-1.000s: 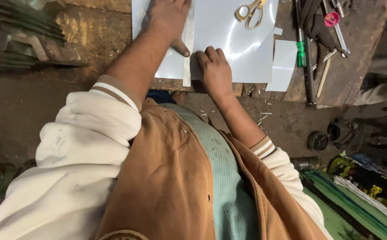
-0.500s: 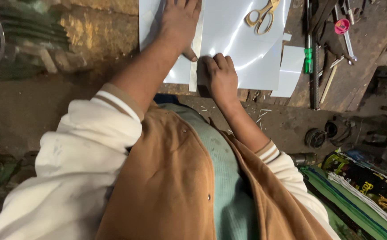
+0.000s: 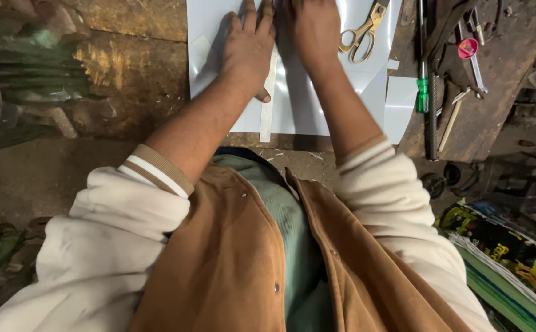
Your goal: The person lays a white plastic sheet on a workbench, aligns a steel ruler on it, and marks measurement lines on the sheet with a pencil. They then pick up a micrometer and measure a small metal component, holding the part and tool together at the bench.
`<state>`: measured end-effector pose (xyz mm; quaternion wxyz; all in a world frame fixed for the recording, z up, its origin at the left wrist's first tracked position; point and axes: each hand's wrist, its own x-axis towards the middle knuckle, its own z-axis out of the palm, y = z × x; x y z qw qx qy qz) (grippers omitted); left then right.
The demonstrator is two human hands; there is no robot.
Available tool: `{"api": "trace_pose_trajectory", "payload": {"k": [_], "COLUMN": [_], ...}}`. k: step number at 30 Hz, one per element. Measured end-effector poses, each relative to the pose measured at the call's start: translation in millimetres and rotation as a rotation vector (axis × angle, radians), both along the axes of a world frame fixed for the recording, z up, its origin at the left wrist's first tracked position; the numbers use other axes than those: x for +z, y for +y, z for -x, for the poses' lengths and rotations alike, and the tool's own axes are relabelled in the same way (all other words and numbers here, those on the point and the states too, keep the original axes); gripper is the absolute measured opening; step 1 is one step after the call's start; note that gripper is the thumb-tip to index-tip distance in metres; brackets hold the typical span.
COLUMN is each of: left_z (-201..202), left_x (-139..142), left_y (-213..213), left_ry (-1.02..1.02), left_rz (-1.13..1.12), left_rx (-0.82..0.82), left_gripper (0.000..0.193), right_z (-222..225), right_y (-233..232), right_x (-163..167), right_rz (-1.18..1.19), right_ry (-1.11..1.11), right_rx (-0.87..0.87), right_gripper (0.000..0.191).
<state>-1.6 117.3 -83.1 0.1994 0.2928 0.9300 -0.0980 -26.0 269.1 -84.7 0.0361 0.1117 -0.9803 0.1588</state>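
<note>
While half a second back the right hand (image 3: pixel 314 31) sat curled near the sheet's close edge, now reaching far up the white sheet (image 3: pixel 298 104), flat beside the left hand (image 3: pixel 247 52). Left palm spread, pressing a pale ruler (image 3: pixel 268 101) (running toward the body) onto the sheet. Suggests a line being drawn or scored, perhaps. Right fingertips cut off at the top; any tool pinched there cannot be told. Scissors (image 3: pixel 361 31) just right of the right hand.

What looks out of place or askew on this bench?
Nothing stands out. Left hand presses a ruler flat on the white sheet; right hand rests beside it. Scissors and tools lie on the bench.
</note>
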Motion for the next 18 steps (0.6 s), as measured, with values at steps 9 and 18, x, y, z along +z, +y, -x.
{"api": "trace_pose_trajectory", "payload": {"k": [9,18], "left_z": [-7.7,-74.1], "left_x": [-13.3,-1.1], "left_y": [-5.4,-46.4], "left_ry": [0.052,0.403], "left_rz": [-0.045,-0.474], "left_rx": [-0.035,0.16], "left_gripper": [0.15,0.11], "right_z": [-233.4,-195.7], "right_y": [-17.3,-18.6], "right_x": [46.7,49.7], "right_rz": [0.039,0.228], "right_ry": [-0.097,0.079], "right_rx": [0.116,0.089], "right_gripper": [0.028,0.024]}}
